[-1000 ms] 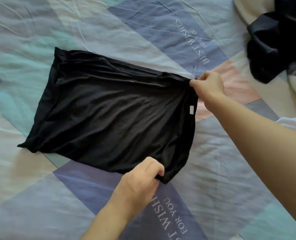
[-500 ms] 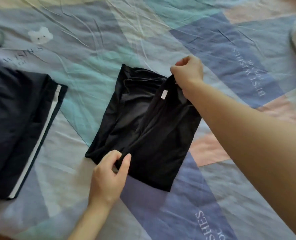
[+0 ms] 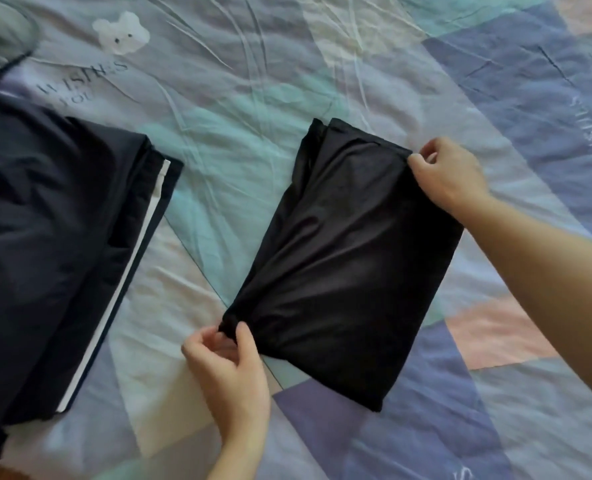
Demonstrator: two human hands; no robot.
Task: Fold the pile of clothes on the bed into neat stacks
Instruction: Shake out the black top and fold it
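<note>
A black garment (image 3: 350,265) lies folded into a narrow rectangle in the middle of the bed, tilted from upper left to lower right. My left hand (image 3: 228,372) pinches its near left corner between thumb and fingers. My right hand (image 3: 450,174) pinches its far right corner, the arm reaching in from the right. A folded dark navy garment with a white side stripe (image 3: 55,258) lies flat at the left.
The bedsheet (image 3: 253,84) is a patchwork of blue, teal, pink and cream with printed words and a small white bear. A grey-green cloth (image 3: 0,39) shows at the top left corner.
The black garment went from spread wide to folded in half: my right hand carried its edge over to the left, then laid it down. My view shifted left, bringing the navy garment in.
</note>
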